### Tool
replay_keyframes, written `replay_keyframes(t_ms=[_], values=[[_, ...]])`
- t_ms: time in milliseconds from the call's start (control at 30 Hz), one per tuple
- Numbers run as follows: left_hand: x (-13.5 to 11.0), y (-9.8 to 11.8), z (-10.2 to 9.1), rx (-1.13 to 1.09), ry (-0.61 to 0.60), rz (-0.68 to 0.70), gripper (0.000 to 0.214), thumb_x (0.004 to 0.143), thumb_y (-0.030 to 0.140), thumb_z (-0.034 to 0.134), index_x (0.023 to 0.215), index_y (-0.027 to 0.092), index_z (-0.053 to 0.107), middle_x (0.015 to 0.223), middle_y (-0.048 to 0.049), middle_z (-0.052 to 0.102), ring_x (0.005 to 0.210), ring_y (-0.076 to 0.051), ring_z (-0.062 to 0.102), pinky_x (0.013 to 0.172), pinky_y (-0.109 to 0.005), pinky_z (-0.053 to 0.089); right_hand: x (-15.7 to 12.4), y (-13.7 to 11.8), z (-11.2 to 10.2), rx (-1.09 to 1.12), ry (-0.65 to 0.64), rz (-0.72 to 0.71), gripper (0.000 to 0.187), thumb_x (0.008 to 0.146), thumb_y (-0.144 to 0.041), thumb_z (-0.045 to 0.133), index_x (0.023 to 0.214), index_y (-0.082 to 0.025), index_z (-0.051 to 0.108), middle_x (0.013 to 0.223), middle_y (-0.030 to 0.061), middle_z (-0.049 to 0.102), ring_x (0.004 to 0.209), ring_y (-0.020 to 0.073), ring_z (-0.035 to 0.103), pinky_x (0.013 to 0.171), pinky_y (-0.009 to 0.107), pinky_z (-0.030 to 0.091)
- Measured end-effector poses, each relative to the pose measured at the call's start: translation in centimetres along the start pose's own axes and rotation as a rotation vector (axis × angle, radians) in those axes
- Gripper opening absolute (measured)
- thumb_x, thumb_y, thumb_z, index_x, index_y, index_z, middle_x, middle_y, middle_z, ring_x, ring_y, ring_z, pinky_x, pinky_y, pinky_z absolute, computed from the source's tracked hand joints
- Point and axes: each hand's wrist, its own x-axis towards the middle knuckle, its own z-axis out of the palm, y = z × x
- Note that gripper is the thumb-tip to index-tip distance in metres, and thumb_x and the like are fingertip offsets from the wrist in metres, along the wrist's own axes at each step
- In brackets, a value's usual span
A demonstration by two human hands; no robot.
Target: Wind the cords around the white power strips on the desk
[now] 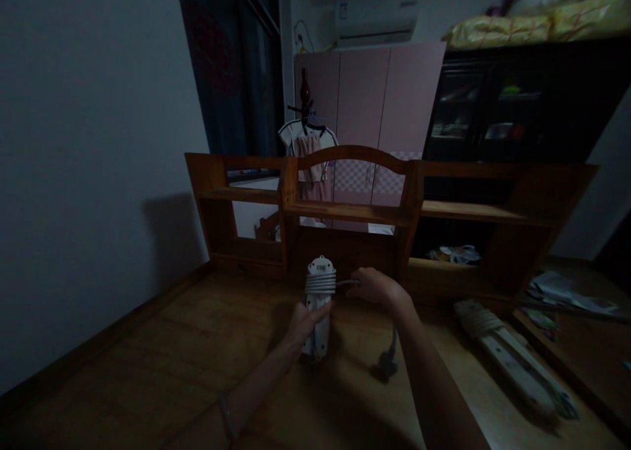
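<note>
A white power strip [318, 299] stands upright over the wooden surface, its grey cable wound in several turns round the upper part. My left hand [305, 322] grips the strip's lower half from the left. My right hand [372, 286] is closed on the free run of cable [345, 283] just right of the coils. The cable's dark plug end [387, 364] hangs below my right forearm, close to the surface.
A wooden shelf unit [355, 210] with low compartments stands right behind the strip. A second long power strip wrapped in cord [507, 351] lies at the right. Papers [566, 292] sit at the far right. A grey wall runs along the left; pink cabinets stand behind.
</note>
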Motion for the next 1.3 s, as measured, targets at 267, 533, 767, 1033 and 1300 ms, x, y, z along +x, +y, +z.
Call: replay_keyframes(t_ms=[267, 533, 767, 1033, 1300], values=[[-0.3, 0.5, 0.5, -0.056, -0.029, 0.05, 0.051, 0.057, 0.043, 0.081, 0.096, 0.015, 0.063, 0.079, -0.0051, 0.069, 0.063, -0.015, 0.063, 0.057, -0.023, 0.049, -1.2, -2.0, -0.4, -0.045, 0.085, -0.08, 0.038, 0.073, -0.046, 0.065, 0.105, -0.024, 0.067, 0.103, 0.0086, 0.069, 0.097, 0.0246, 0.064, 0.076, 0.028, 0.046], [-0.3, 0.1, 0.1, -0.077, -0.06, -0.004, 0.043, 0.064, 0.046, 0.076, 0.087, 0.012, 0.064, 0.074, -0.0085, 0.068, 0.062, -0.017, 0.064, 0.055, -0.025, 0.049, -0.5, -3.1, 0.1, -0.048, 0.13, -0.139, 0.025, 0.077, -0.04, 0.065, 0.093, -0.022, 0.072, 0.096, 0.0099, 0.07, 0.094, 0.024, 0.065, 0.075, 0.026, 0.045], [0.1, -0.1, 0.3, -0.107, -0.038, -0.006, 0.047, 0.059, 0.046, 0.079, 0.088, 0.013, 0.062, 0.072, -0.0066, 0.068, 0.061, -0.017, 0.064, 0.057, -0.027, 0.049, -0.1, -2.4, 0.0, 0.016, 0.122, -0.212, 0.021, 0.081, -0.041, 0.061, 0.085, -0.025, 0.074, 0.079, 0.0032, 0.071, 0.077, 0.0151, 0.066, 0.063, 0.019, 0.041], [0.0, -0.2, 0.4, -0.133, -0.038, 0.04, 0.045, 0.059, 0.041, 0.08, 0.089, 0.013, 0.063, 0.076, -0.007, 0.068, 0.063, -0.017, 0.064, 0.06, -0.027, 0.049, -0.2, -2.1, -0.2, 0.06, 0.118, -0.243, 0.023, 0.082, -0.04, 0.059, 0.086, -0.024, 0.075, 0.073, 0.0027, 0.071, 0.069, 0.0135, 0.064, 0.057, 0.018, 0.038], [0.0, 0.2, -0.1, -0.151, 0.037, 0.06, 0.048, 0.061, 0.042, 0.078, 0.097, 0.015, 0.062, 0.079, -0.0062, 0.07, 0.066, -0.02, 0.066, 0.057, -0.027, 0.049, -0.3, -2.9, -0.1, 0.048, 0.161, -0.237, 0.02, 0.08, -0.031, 0.056, 0.086, -0.026, 0.075, 0.087, 0.0048, 0.073, 0.084, 0.0174, 0.066, 0.064, 0.02, 0.039]])
